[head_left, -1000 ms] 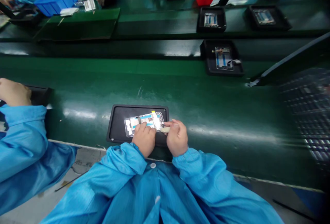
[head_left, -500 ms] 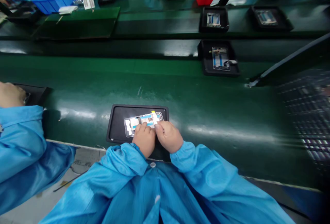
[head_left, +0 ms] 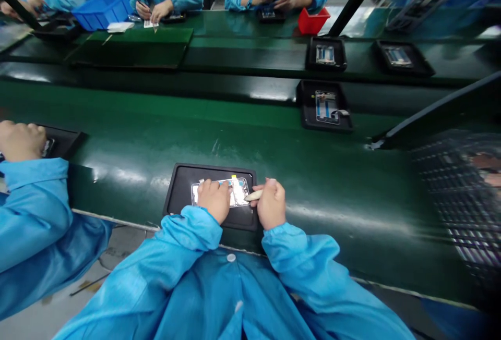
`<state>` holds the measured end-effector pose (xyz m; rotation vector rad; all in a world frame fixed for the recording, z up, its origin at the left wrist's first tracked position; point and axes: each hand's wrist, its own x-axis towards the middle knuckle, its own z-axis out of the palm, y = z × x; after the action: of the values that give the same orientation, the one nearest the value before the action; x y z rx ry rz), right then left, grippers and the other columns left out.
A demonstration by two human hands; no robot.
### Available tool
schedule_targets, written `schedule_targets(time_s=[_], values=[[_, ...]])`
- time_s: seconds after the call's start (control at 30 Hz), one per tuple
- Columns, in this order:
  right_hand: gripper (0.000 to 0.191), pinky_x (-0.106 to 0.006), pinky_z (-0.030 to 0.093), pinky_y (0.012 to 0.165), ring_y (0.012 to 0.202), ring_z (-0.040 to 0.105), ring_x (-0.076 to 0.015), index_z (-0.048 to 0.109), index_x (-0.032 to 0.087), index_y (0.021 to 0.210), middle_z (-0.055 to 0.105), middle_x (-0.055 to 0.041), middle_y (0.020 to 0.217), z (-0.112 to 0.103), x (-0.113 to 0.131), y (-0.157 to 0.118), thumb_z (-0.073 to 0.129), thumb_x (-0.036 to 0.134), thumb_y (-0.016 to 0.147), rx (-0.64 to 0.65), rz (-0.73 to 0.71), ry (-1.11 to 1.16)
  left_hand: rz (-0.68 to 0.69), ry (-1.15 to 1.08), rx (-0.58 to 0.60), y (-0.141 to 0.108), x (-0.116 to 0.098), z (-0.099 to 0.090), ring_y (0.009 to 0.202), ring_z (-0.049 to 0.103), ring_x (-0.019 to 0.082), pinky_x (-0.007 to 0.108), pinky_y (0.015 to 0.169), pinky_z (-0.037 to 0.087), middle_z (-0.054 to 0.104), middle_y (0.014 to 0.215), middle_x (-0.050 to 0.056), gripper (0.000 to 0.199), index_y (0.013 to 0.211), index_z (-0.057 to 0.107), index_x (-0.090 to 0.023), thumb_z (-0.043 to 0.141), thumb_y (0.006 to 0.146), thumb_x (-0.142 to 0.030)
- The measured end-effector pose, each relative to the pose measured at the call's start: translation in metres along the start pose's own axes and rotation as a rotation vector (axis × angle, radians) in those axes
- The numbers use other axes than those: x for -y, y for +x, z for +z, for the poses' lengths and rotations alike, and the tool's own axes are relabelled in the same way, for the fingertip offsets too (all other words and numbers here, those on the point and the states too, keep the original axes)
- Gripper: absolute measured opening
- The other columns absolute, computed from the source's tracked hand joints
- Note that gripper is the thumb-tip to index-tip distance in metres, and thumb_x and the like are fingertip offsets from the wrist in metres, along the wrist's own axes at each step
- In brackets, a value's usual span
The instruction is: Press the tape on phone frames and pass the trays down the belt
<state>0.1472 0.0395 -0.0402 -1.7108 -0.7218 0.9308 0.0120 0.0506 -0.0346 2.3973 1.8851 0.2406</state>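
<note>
An opened phone (head_left: 239,194) with white and blue inner parts and a yellow tab lies in a shallow black tray (head_left: 183,175) in front of me. My left hand (head_left: 214,200) rests on the phone's left part, fingers laid over it, and hides some of it. In my right hand (head_left: 271,204) is a pale, pointed spudger (head_left: 253,195), gripped between thumb and fingers. Its dark tip is at the phone's right end; whether it touches cannot be made out.
Beyond stand black trays with opened phones (head_left: 327,106), a red bin (head_left: 313,21) and a blue bin (head_left: 104,11). At left a co-worker's hand (head_left: 23,141) is over another tray. Several co-workers sit opposite. A metal post (head_left: 438,110) rises at right.
My right hand has drawn back to the right off the phone, and the spudger now shows in it. My left hand has shifted slightly left and up. The view has tilted upward.
</note>
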Motion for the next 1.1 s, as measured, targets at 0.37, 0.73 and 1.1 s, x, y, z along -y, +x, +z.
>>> schedule_targets(time_s=[0.37,0.73,1.1], values=[[0.044,-0.022,0.04,0.037,0.036,0.05,-0.0103,0.048,0.018,0.084,0.057,0.0033,0.052,0.002,0.011,0.007,0.036,0.06,0.077,0.184,-0.004,0.01,-0.062,-0.078,0.233,0.015,0.008,-0.016,0.082,0.049,0.021,0.033,0.071,0.035,0.063,0.074,0.003,0.016,0.071,0.067,-0.023,0.051,0.073,-0.026],[0.044,-0.024,0.045,0.043,0.044,0.054,-0.0113,0.052,0.018,0.088,0.061,-0.0007,0.067,0.022,0.012,0.005,0.035,0.058,0.079,0.218,-0.086,0.013,0.157,-0.064,0.047,-0.002,0.021,0.002,0.093,0.047,0.023,0.04,0.082,0.035,0.062,0.084,0.004,0.023,0.092,0.065,-0.027,0.045,0.083,-0.033],[0.035,-0.033,0.05,0.062,0.069,0.061,-0.0174,0.054,0.018,0.097,0.063,-0.0061,0.083,0.027,-0.012,0.001,0.04,0.047,0.081,0.151,-0.262,-0.051,0.227,0.097,-0.049,-0.011,0.014,0.007,0.1,0.047,0.029,0.045,0.084,0.035,0.06,0.089,0.007,0.023,0.098,0.061,-0.026,0.044,0.083,-0.029]])
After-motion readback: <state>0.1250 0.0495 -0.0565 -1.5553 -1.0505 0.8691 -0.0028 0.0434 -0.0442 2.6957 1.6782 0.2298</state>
